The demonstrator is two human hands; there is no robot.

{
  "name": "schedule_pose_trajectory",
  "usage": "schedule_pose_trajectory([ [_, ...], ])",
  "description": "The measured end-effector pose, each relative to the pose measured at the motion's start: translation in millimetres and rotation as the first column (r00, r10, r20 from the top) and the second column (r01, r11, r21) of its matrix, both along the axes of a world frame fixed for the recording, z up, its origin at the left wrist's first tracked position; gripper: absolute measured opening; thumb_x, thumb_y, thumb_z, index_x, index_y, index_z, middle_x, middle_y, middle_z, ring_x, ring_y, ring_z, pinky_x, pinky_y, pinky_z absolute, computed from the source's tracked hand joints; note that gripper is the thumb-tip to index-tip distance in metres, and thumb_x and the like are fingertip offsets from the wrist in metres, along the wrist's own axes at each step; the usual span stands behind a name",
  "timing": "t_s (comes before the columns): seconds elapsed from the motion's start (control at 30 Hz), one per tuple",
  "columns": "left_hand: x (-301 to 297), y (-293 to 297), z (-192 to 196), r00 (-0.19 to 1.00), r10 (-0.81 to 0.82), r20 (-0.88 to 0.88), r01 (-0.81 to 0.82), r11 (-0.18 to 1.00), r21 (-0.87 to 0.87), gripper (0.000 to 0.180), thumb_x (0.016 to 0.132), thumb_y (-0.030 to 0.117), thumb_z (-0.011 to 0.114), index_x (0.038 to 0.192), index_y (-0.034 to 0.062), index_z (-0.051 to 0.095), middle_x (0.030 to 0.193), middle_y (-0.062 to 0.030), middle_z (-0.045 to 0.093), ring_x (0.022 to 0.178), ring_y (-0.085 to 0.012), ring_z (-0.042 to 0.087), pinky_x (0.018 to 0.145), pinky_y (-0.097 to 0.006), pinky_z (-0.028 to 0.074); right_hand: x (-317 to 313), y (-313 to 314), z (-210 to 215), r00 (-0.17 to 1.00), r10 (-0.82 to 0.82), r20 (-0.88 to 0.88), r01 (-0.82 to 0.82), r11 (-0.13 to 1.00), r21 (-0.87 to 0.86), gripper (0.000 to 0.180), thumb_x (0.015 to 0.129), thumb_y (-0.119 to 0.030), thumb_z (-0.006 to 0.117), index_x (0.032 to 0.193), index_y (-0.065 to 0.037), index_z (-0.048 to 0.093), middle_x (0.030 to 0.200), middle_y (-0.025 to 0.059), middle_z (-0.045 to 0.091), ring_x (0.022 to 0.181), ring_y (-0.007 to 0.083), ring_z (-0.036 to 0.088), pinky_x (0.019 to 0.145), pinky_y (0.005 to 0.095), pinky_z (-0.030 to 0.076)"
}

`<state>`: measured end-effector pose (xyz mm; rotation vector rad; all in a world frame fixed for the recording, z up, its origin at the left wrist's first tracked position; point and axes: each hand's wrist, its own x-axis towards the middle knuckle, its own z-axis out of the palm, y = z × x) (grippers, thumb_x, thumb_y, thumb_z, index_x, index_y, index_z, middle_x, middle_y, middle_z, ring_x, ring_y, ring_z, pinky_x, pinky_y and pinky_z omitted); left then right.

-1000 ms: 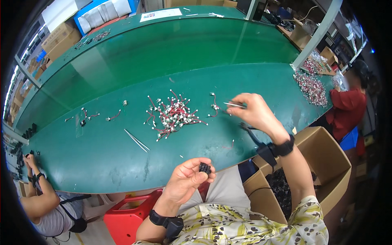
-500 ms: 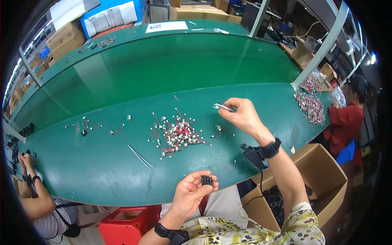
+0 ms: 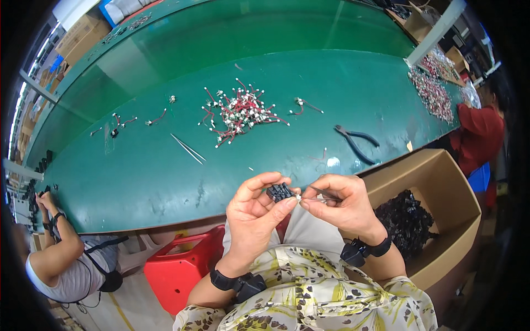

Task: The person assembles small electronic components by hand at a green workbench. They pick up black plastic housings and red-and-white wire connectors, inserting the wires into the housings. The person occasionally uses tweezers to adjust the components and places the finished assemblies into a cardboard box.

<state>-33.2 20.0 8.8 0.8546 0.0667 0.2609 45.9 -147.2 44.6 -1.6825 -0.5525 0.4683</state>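
Note:
My left hand (image 3: 248, 215) grips a small black ribbed plastic block (image 3: 279, 192) between thumb and fingers, just past the bench's near edge. Close beside it, my right hand (image 3: 349, 205) pinches a pair of metal tweezers (image 3: 328, 195). A tiny white connector (image 3: 298, 197) shows at the tweezer tips, right by the block's right end; whether it touches the block I cannot tell. On the green bench beyond lies a heap of white connectors with red wires (image 3: 242, 117). A second pair of tweezers (image 3: 187, 149) rests left of that heap.
Dark-handled pliers (image 3: 358, 144) lie at the right. A cardboard box (image 3: 461, 190) of black parts (image 3: 406, 220) stands by my right arm. A red stool (image 3: 185, 270) is at lower left. Co-workers sit at left (image 3: 83, 265) and right (image 3: 480, 132). Loose wired connectors (image 3: 157, 117) lie left.
My right hand has come back from over the bench to my left hand, bringing the tweezers and a white connector to the black block. The view has shifted downward, and the pliers are now uncovered.

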Motion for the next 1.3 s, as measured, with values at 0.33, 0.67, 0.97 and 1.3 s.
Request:
schedule_pose_trajectory([
  [0.33,-18,-11,1,0.997,0.068,-0.038,-0.057,0.968,0.243,0.041,0.082,-0.013,0.068,0.12,-0.004,0.056,0.117,-0.0133,0.06,0.099,-0.0143,0.062,0.081,-0.025,0.054,-32,-4,-5,0.939,-0.142,0.313,0.138,0.99,0.034,0.024,0.077,-0.001,0.074,0.102,-0.004,0.073,0.079,0.0023,0.066,0.059,0.0044,0.051,0.049,0.0203,0.036],
  [0.67,-20,-7,-19,0.948,-0.318,0.007,0.304,0.9,-0.311,0.035,0.092,0.007,0.063,0.126,0.0046,0.053,0.121,-0.0099,0.058,0.111,-0.0179,0.058,0.095,-0.034,0.05,-42,-13,-8,0.95,-0.196,0.244,0.196,0.98,0.025,0.018,0.074,0.001,0.075,0.092,-0.001,0.073,0.077,0.0043,0.066,0.061,0.006,0.053,0.049,0.021,0.037],
  [0.97,-15,-11,-34,0.918,-0.393,0.045,0.374,0.825,-0.424,0.036,0.094,0.005,0.06,0.128,0.0066,0.05,0.127,-0.0116,0.055,0.117,-0.0188,0.056,0.1,-0.034,0.049,-43,-6,-1,0.914,-0.232,0.332,0.226,0.972,0.056,0.018,0.072,0.006,0.074,0.09,0.003,0.071,0.076,0.0094,0.066,0.063,0.0123,0.062,0.055,0.0236,0.05],
  [1.3,-8,-9,-37,0.933,-0.357,0.043,0.35,0.876,-0.332,0.035,0.091,0.0,0.061,0.125,0.0071,0.052,0.127,-0.0125,0.053,0.106,-0.0183,0.061,0.091,-0.031,0.053,-34,-12,1,0.908,-0.228,0.351,0.249,0.968,-0.015,0.017,0.072,0.005,0.073,0.089,0.002,0.071,0.075,0.0087,0.065,0.064,0.0134,0.062,0.056,0.0248,0.049],
])
